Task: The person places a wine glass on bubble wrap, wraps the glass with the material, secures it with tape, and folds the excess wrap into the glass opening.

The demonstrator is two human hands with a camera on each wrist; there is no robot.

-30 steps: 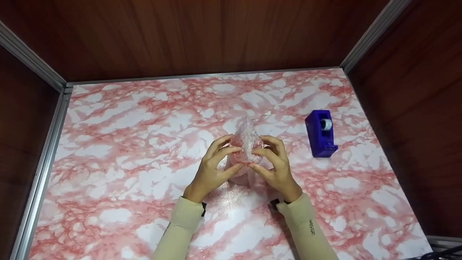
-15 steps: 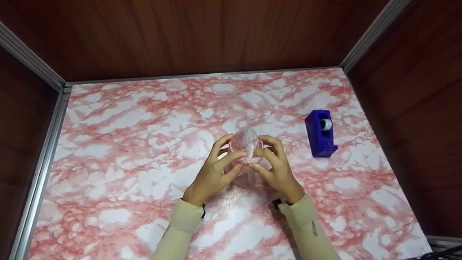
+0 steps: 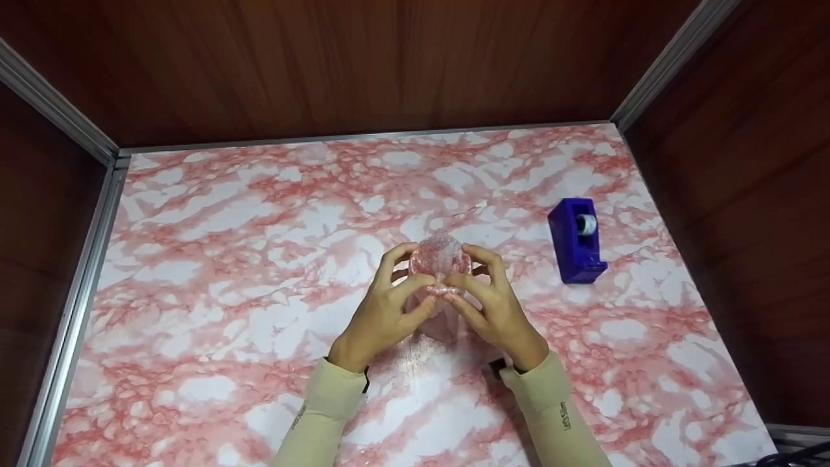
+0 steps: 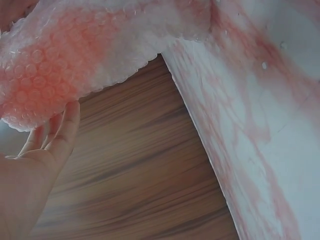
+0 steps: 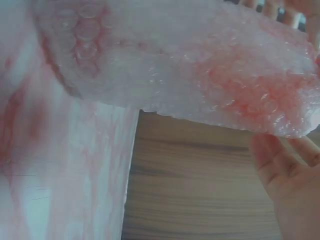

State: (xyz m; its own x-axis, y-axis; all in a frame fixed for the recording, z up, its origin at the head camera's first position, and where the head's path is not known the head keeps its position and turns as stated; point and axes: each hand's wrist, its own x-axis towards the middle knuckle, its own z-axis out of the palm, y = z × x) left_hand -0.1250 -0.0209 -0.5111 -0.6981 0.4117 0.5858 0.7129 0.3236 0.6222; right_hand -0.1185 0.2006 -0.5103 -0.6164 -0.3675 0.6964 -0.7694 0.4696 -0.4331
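Observation:
A bundle of clear bubble wrap (image 3: 441, 253) stands between both hands in the middle of the table, with a pinkish-red tint showing through. My left hand (image 3: 379, 311) grips its left side, thumb and index finger pinching the wrap's near top edge. From the other side my right hand (image 3: 502, 311) does the same, its thumb tip nearly meeting the left one. Fingers (image 4: 70, 120) lie against the reddish part of the wrap in the left wrist view. In the right wrist view, fingertips (image 5: 262, 145) touch its edge. What the wrap encloses is hidden.
A purple tape dispenser (image 3: 577, 250) with a small roll of tape stands to the right on the pink-and-white marbled table (image 3: 227, 272). Dark wood panels (image 3: 363, 65) with metal edge rails surround the back and sides. A dark cable (image 3: 801, 454) lies at the lower right corner.
The crumpled ridge that stuck up at the top of the bubble wrap has been folded down toward the person, leaving a rounder top. Both hands stay in nearly the same place.

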